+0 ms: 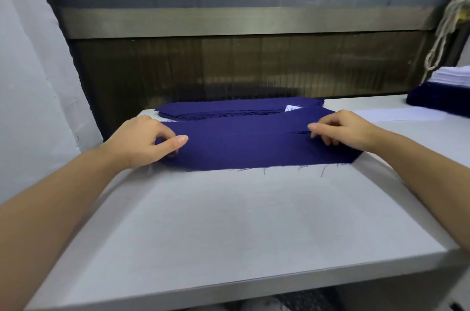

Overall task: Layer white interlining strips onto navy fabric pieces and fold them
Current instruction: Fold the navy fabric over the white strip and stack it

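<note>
White table (241, 221) spreads out below; across its far half lies a navy fabric piece (244, 147), a navy stack (229, 109) just behind. Left grip (142, 140) and right grip (343, 130) pinch the piece's two ends, fingers curled.

Both hands — left hand (145, 139), right hand (339, 131) — pinch navy fabric piece (249, 147).

A garment workshop: cut navy fabric pieces (229, 108) stacked at the far edge of the white bench (254, 221), white interlining strips (450, 76) piled at its far right, a steel-fronted machine (241, 22) behind it.
</note>
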The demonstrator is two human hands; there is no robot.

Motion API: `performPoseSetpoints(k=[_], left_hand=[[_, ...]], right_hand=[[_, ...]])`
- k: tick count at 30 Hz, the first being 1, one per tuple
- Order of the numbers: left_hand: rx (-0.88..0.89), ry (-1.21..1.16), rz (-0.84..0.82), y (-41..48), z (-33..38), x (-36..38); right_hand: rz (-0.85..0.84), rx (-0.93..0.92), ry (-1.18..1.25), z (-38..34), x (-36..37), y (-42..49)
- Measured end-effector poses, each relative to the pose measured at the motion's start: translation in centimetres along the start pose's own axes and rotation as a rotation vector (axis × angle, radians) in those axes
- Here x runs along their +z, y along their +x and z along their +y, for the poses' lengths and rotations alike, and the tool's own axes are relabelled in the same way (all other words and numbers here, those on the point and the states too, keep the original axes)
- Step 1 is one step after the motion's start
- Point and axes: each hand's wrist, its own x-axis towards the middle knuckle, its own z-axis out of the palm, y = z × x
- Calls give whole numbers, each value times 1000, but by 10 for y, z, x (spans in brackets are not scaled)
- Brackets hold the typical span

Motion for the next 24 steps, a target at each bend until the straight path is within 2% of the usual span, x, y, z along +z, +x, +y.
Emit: performPoseSetpoints(k=[3, 7, 12, 17, 24], left_hand=[[2, 35, -30, 4, -2, 1], [8, 68, -22, 5, -4, 2], [63, 223, -4, 8, -1, 11], [44, 122, -159, 10, -1, 24], [77, 146, -148, 13, 1, 32]], right_hand=[[-4, -29, -169, 2, 2, 2], [-23, -8, -248, 1, 4, 4], [-80, -13, -235, 1, 0, 1], [-84, -7, -215, 2, -2, 0], [-11, 9, -165, 11, -1, 1]])
